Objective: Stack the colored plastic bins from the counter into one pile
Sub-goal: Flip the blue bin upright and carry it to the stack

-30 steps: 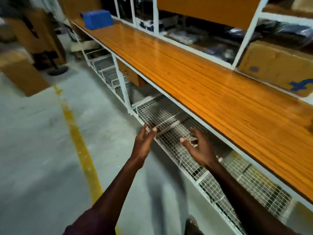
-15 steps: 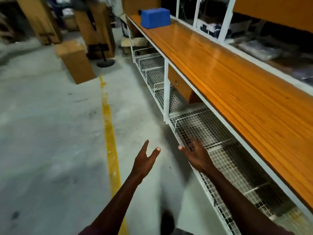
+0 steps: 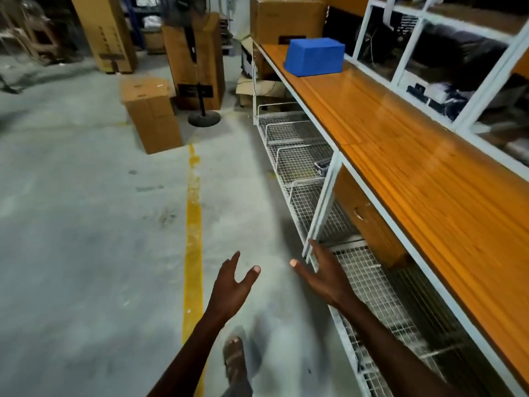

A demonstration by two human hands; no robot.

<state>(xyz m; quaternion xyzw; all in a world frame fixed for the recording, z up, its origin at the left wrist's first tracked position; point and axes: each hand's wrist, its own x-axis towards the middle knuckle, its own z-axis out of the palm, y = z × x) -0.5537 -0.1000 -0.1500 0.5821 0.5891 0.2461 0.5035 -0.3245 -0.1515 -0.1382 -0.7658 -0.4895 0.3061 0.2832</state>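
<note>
view from a head camera, looking down a warehouse aisle. both hands are held out low in front, empty, fingers spread: the left hand [image 3: 233, 285] over the bare concrete floor [image 3: 86, 224], the right hand [image 3: 325, 275] just beside the white frame of a wire shelf [image 3: 369, 282]. the only bin in sight, a blue bin [image 3: 315, 56], sits upside down at the far end of a long wooden counter [image 3: 429, 173], well ahead of the hands and to the right. its long side runs across the counter. the right hand is on the counter's side and so likely the nearer one; both are still well apart from the bin. a sandalled foot [image 3: 234, 356] shows below the hands. the aisle ahead looks open; brown boxes [image 3: 151, 113] and a stand base [image 3: 203, 118] sit left of the path. a yellow line [image 3: 194, 224] runs along the floor. the counter between hands and bin is bare.
</note>
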